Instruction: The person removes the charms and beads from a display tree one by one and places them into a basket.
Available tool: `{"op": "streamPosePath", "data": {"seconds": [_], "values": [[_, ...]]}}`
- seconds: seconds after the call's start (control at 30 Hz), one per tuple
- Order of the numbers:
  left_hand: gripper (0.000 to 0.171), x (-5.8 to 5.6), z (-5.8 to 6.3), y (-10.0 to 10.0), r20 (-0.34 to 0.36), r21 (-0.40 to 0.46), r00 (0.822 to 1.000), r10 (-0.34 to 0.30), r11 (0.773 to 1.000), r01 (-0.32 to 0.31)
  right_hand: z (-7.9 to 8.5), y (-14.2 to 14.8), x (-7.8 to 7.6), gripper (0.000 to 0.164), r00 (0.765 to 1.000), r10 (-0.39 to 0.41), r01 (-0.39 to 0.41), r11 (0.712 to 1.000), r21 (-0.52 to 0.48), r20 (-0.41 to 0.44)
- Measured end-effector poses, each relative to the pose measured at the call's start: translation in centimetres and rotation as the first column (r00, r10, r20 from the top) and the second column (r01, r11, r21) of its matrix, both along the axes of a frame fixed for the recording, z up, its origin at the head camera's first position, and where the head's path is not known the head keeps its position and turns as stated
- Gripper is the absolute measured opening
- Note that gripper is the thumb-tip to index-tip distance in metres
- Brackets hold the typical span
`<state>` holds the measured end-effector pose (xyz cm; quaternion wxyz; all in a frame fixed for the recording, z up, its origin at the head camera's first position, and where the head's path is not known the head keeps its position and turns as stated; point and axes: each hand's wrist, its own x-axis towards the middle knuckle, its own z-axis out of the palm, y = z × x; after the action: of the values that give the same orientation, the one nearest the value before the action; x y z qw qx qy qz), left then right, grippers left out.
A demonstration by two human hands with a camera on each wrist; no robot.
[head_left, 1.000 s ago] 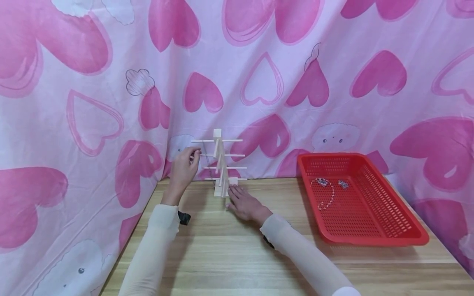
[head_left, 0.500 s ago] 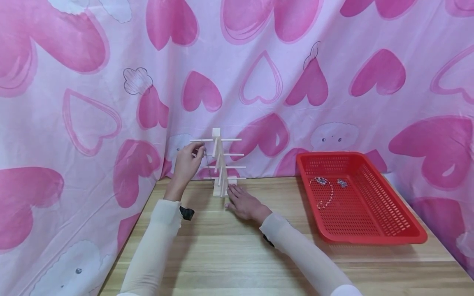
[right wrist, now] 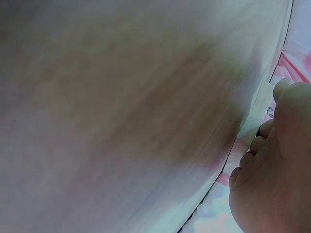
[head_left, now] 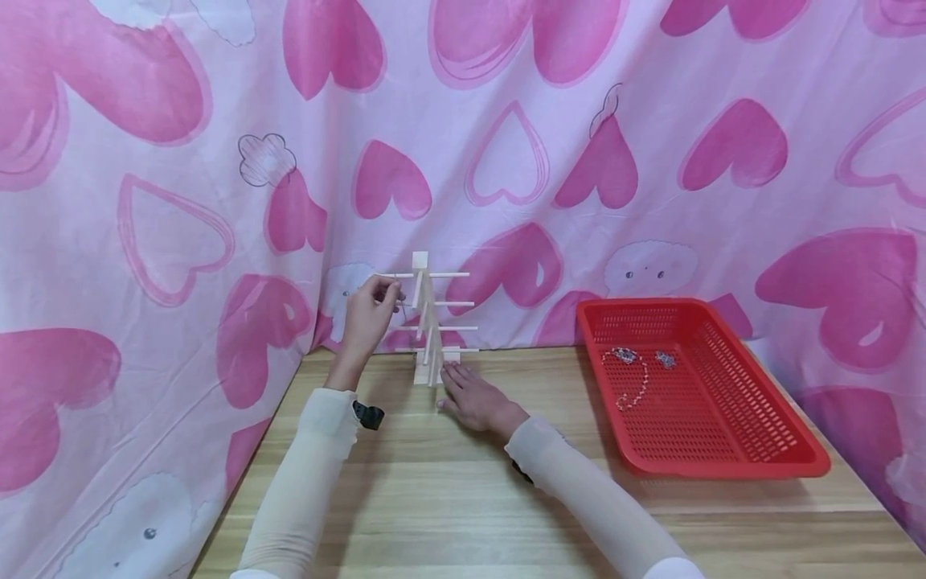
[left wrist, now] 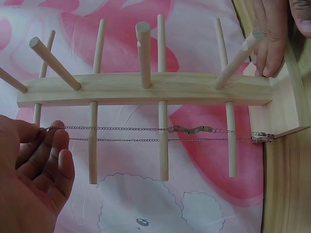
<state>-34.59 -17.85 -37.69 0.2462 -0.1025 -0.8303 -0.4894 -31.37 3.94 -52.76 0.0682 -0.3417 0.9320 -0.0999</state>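
Note:
A wooden peg rack (left wrist: pixel 194 91) stands upright on the table, with rows of dowel pegs sticking out of its post. Near the upper pegs on its left side, my left hand (head_left: pixel 370 312) pinches a thin chain necklace (left wrist: pixel 194 129) between thumb and fingertip. Two strands hang down past the lower pegs in the left wrist view, with small metal links on one and a metal piece at the bottom by the base. My right hand (head_left: pixel 473 398) rests with extended fingers on the rack's base (left wrist: pixel 290 104). In the right wrist view, it shows only at the right edge.
To the right on the wooden table (head_left: pixel 448 515) sits a red perforated basket (head_left: pixel 705 466). Inside it lie a beaded necklace (head_left: pixel 645 378) and a small silvery piece of jewelry (head_left: pixel 664 359). A pink heart-patterned cloth (head_left: pixel 499 64) hangs behind and to the left.
My left hand has moved slightly right, closer to the rack's post, bringing the chain along beside the upper pegs. The right hand stays on the base.

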Motion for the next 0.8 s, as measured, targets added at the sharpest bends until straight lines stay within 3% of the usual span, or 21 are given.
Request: {"op": "streamPosePath", "data": {"seconds": [0.2, 0.6, 0.8], "values": [[0.017, -0.22, 0.11, -0.12, -0.083, 0.062, 0.996, 0.025, 0.998, -0.019, 0.15, 0.03, 0.14, 0.072, 1.0, -0.004, 0.004, 1.0, -0.007, -0.001], [0.015, -0.2, 0.19, -0.49, -0.124, 0.067, 0.985, 0.123, 0.991, -0.115, -0.23, -0.12, 0.06, 0.072, 1.0, -0.01, 0.01, 1.0, -0.005, 0.012], [0.014, -0.07, 0.74, -0.91, -0.164, 0.087, 0.981, 0.108, 0.992, -0.095, -0.09, -0.04, 0.15, 0.072, 1.0, -0.009, 0.009, 1.0, -0.012, 0.002]]}}
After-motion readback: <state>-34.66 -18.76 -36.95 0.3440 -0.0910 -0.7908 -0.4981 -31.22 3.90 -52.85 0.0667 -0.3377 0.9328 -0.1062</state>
